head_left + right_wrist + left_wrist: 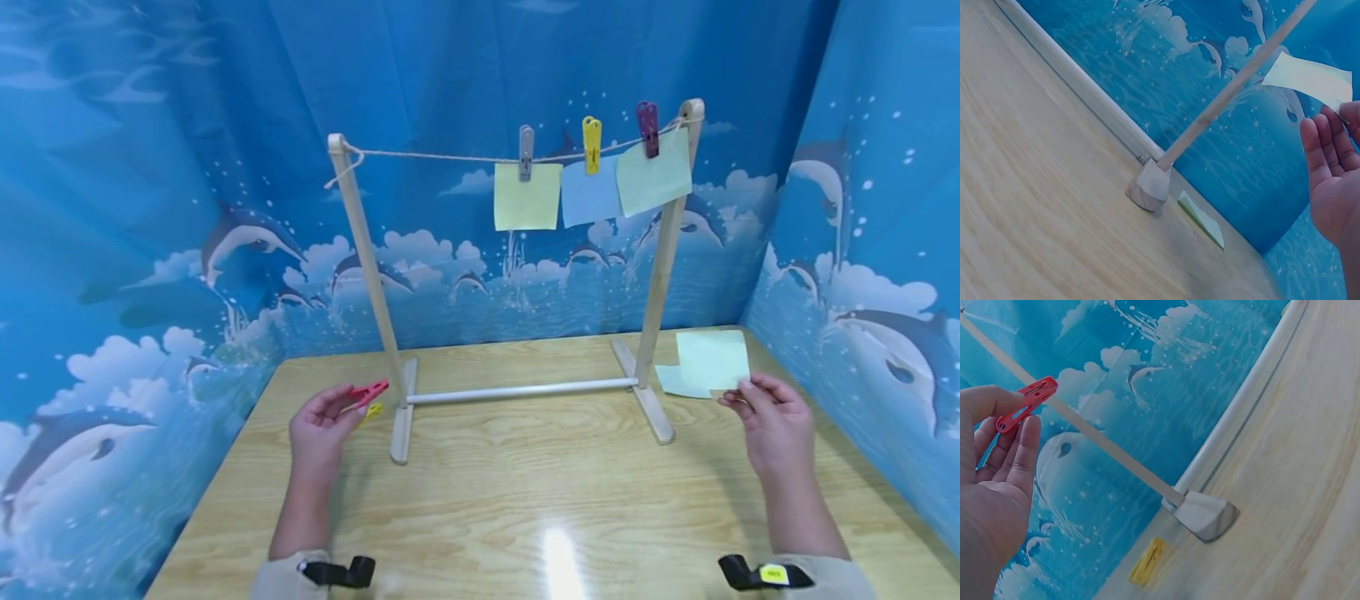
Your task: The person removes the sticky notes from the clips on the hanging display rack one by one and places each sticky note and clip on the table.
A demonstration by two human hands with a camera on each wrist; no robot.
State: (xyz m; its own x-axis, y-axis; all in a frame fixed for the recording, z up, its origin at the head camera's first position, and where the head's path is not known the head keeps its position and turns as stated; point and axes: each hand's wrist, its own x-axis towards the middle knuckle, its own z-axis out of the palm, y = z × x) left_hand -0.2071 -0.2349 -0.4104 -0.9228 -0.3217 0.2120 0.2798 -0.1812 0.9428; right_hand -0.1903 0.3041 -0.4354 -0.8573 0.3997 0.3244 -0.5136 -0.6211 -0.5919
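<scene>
**Red clip and pale green note pinched, one per hand**

Red clip is gripped between thumb and fingers of the left hand; a yellow clip is seen on the table below them. The pale green note is pinched at its lower right corner by fingertips of the right hand; what looks like a second note is seen left of them. Three notes are clipped to the line above, between both hands.
</scene>
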